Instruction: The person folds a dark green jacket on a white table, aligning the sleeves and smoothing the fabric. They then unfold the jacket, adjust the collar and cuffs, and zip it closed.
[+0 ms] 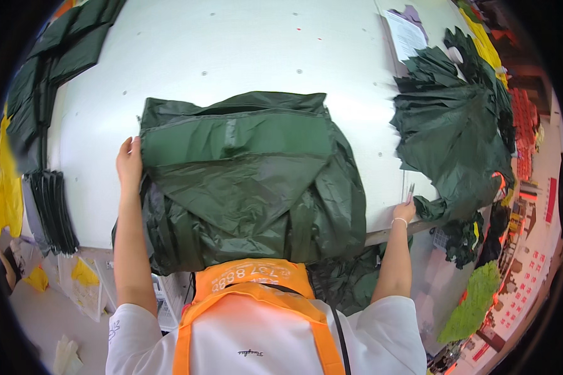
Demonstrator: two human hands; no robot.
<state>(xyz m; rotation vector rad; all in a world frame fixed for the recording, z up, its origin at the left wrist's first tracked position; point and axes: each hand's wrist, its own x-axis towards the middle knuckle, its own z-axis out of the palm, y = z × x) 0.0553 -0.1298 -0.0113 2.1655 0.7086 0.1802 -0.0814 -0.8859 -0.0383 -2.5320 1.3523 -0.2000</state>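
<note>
A dark green raincoat-like garment [244, 175] lies folded on the white table [231, 56], its lower part hanging over the near edge. My left hand [129, 164] rests flat against the garment's left edge. My right hand [405, 211] is at the table's right edge, holding a small pair of metal snips [410, 191] pointing up. A crumpled heap of the same dark green fabric [450, 131] lies just right of that hand.
A paper sheet [405, 34] lies at the far right of the table. Dark green pieces [50, 69] hang at the left, with a stack of folded dark items [50, 212] and yellow fabric [6, 187]. Yellow garments [481, 44] sit far right.
</note>
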